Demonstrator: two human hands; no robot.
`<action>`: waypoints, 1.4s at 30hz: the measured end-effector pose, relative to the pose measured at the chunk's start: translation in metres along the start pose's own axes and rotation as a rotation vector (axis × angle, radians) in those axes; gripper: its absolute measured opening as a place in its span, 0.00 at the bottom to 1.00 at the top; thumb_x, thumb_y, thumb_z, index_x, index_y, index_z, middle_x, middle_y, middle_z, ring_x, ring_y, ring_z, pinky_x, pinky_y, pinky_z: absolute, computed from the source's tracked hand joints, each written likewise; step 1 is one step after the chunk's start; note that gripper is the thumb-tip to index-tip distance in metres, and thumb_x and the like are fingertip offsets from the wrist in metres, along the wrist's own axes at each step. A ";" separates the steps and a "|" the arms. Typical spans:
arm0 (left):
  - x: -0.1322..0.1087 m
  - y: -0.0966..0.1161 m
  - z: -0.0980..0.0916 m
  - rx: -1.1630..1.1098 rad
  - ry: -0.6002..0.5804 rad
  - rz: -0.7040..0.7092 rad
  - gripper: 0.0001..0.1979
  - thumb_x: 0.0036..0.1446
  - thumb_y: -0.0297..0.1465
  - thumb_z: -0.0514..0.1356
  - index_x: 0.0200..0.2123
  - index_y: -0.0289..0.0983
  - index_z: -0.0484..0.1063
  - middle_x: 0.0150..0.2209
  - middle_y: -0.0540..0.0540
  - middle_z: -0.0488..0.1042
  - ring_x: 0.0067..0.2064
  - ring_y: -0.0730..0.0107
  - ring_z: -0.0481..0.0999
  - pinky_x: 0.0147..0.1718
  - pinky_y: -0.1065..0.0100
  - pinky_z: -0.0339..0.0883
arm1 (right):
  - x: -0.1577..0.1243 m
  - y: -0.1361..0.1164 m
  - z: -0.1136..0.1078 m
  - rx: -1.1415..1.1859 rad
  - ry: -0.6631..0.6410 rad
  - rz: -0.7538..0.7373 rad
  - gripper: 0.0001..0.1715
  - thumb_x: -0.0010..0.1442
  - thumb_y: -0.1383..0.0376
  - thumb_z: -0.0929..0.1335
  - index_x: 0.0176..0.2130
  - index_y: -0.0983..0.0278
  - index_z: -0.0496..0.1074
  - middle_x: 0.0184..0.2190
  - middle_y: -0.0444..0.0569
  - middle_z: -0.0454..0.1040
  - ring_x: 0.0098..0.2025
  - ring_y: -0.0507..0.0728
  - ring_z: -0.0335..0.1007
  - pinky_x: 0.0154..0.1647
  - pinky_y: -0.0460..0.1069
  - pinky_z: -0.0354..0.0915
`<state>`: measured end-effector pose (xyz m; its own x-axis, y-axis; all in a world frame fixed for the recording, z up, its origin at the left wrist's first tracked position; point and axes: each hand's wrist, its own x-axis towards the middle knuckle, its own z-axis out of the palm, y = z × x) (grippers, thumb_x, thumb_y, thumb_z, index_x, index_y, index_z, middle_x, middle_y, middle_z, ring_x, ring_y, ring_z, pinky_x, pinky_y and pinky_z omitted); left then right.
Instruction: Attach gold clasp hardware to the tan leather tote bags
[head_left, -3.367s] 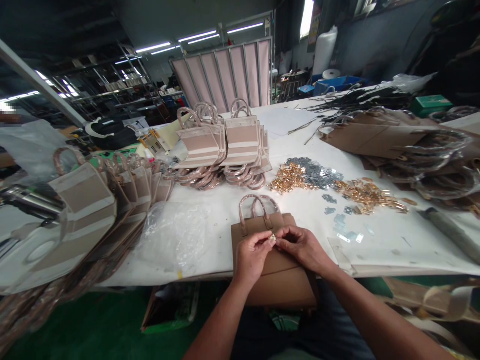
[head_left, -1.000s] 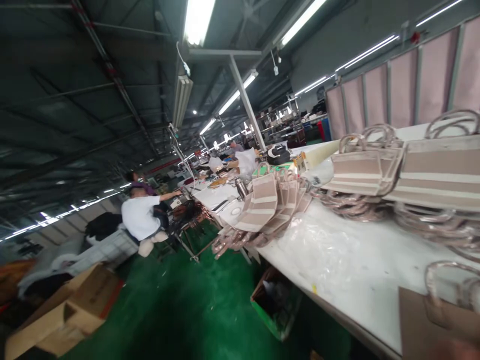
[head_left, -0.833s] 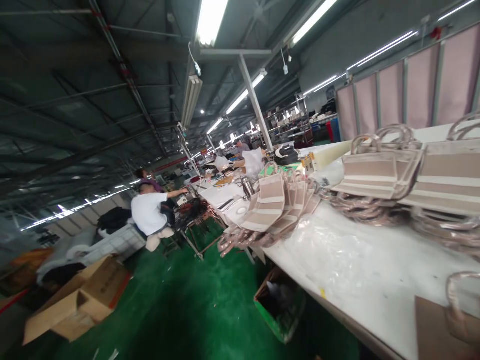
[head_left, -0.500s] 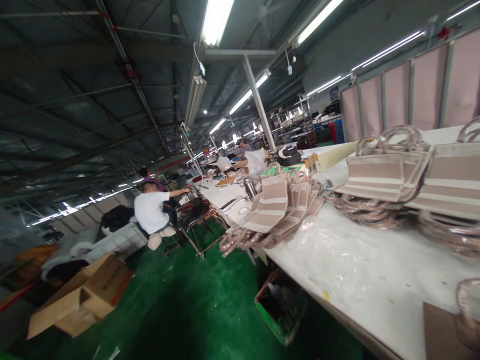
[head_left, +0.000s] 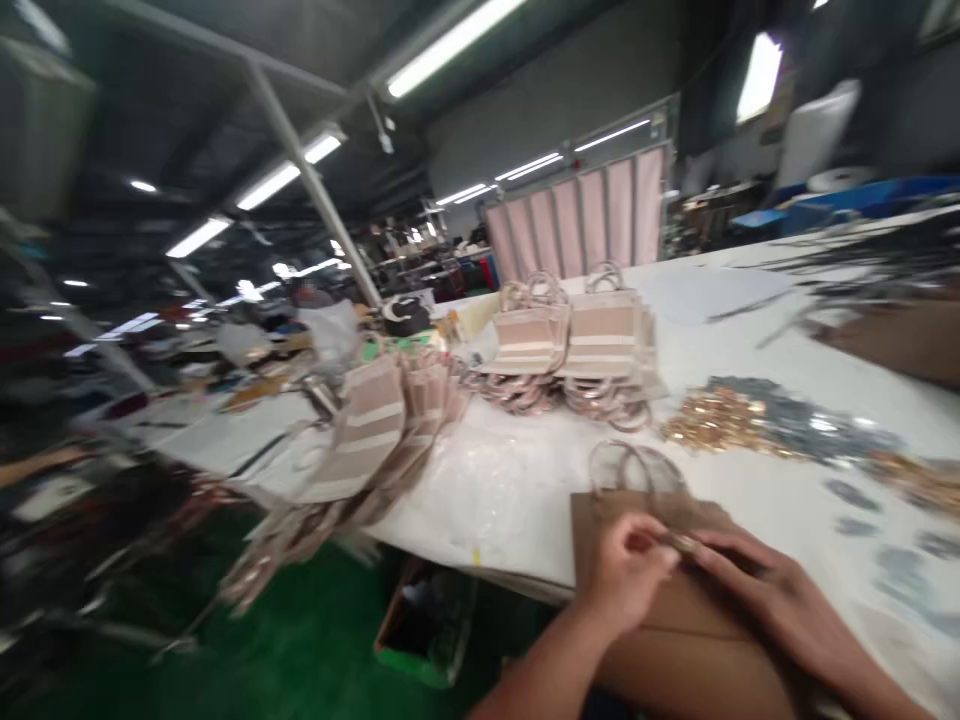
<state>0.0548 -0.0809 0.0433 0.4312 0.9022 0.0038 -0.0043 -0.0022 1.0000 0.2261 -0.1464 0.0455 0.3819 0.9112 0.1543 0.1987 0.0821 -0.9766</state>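
A brown handbag [head_left: 675,640] with looped handles lies at the near edge of the white table [head_left: 525,470]. Both my hands rest on its top. My left hand [head_left: 626,575] and my right hand [head_left: 757,590] meet fingertip to fingertip, pinched on a small gold metal fitting [head_left: 682,543] at the bag's upper middle. The picture is smeared by motion, so the fitting shows only as a small glint.
Stacks of striped beige bags [head_left: 577,335] sit at the table's middle, and more bags [head_left: 375,430] fan out at the left edge. A heap of gold and silver hardware [head_left: 757,420] lies to the right. A green box [head_left: 427,625] stands on the green floor under the table.
The view has swung from the workshop aisle and the seated workers on the left back to the table. My hands and the brown bag are in view again, as they were earlier.
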 end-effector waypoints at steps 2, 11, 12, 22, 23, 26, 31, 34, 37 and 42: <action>0.008 0.003 -0.014 0.131 0.135 0.063 0.19 0.54 0.39 0.66 0.47 0.35 0.76 0.37 0.44 0.75 0.37 0.65 0.76 0.40 0.65 0.74 | 0.001 0.001 -0.009 0.058 -0.118 0.116 0.34 0.55 0.36 0.75 0.42 0.62 0.81 0.41 0.53 0.81 0.44 0.68 0.76 0.44 0.55 0.71; 0.043 -0.001 -0.063 0.621 0.336 0.035 0.37 0.53 0.42 0.67 0.64 0.32 0.67 0.60 0.32 0.69 0.62 0.46 0.70 0.63 0.50 0.64 | 0.005 0.008 0.001 0.162 -0.122 0.132 0.32 0.61 0.39 0.74 0.43 0.65 0.77 0.31 0.49 0.78 0.36 0.61 0.71 0.38 0.51 0.64; 0.045 -0.002 -0.065 0.625 0.338 0.008 0.39 0.53 0.42 0.68 0.64 0.32 0.66 0.61 0.31 0.69 0.63 0.45 0.69 0.63 0.49 0.63 | 0.005 0.009 0.001 0.166 -0.124 0.124 0.31 0.62 0.40 0.73 0.43 0.65 0.77 0.31 0.49 0.77 0.36 0.61 0.70 0.38 0.51 0.64; 0.019 0.021 -0.061 -0.248 0.119 -0.179 0.42 0.54 0.43 0.72 0.65 0.33 0.62 0.51 0.36 0.79 0.49 0.52 0.81 0.50 0.58 0.74 | 0.005 0.017 -0.001 0.171 -0.096 0.118 0.28 0.64 0.43 0.74 0.44 0.65 0.76 0.31 0.48 0.78 0.36 0.60 0.71 0.39 0.51 0.64; 0.008 0.025 -0.059 -0.242 0.059 -0.177 0.37 0.57 0.44 0.70 0.63 0.33 0.65 0.52 0.35 0.79 0.51 0.52 0.81 0.52 0.57 0.74 | 0.005 0.017 -0.001 0.178 -0.088 0.120 0.28 0.63 0.43 0.74 0.44 0.65 0.76 0.31 0.48 0.78 0.35 0.60 0.71 0.39 0.51 0.64; -0.025 0.030 -0.053 -0.022 0.023 -0.141 0.32 0.57 0.43 0.70 0.60 0.34 0.70 0.56 0.36 0.77 0.57 0.50 0.77 0.59 0.56 0.71 | 0.005 0.014 -0.001 0.180 -0.065 0.120 0.30 0.62 0.42 0.75 0.44 0.65 0.77 0.30 0.48 0.77 0.35 0.60 0.71 0.37 0.50 0.64; -0.054 0.037 -0.024 0.400 0.117 -0.041 0.33 0.62 0.39 0.63 0.67 0.35 0.62 0.65 0.36 0.69 0.65 0.50 0.69 0.66 0.53 0.63 | 0.001 0.015 -0.010 0.190 0.074 0.105 0.29 0.61 0.43 0.76 0.41 0.66 0.78 0.26 0.46 0.74 0.28 0.56 0.65 0.30 0.48 0.60; -0.052 0.042 0.002 0.399 0.047 0.056 0.29 0.65 0.37 0.60 0.67 0.35 0.64 0.64 0.35 0.71 0.63 0.52 0.72 0.64 0.56 0.66 | -0.006 0.024 -0.022 0.275 0.244 0.107 0.27 0.60 0.44 0.77 0.41 0.65 0.78 0.27 0.46 0.75 0.28 0.55 0.66 0.28 0.47 0.59; -0.047 0.039 0.019 0.399 0.050 0.114 0.28 0.64 0.35 0.60 0.65 0.34 0.67 0.62 0.35 0.73 0.62 0.50 0.73 0.62 0.56 0.69 | -0.016 0.032 -0.035 0.343 0.314 0.115 0.25 0.58 0.47 0.79 0.41 0.64 0.78 0.33 0.49 0.78 0.33 0.57 0.71 0.32 0.47 0.65; -0.060 0.028 0.037 0.527 0.056 0.248 0.29 0.65 0.36 0.59 0.67 0.31 0.66 0.63 0.31 0.71 0.63 0.45 0.72 0.63 0.53 0.69 | -0.033 0.028 -0.042 0.240 0.428 0.109 0.23 0.59 0.47 0.78 0.40 0.63 0.80 0.35 0.48 0.79 0.38 0.60 0.73 0.42 0.50 0.69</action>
<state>0.0621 -0.1514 0.0711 0.4260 0.8688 0.2525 0.3567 -0.4178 0.8356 0.2571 -0.1913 0.0198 0.7346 0.6768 0.0478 -0.0570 0.1317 -0.9897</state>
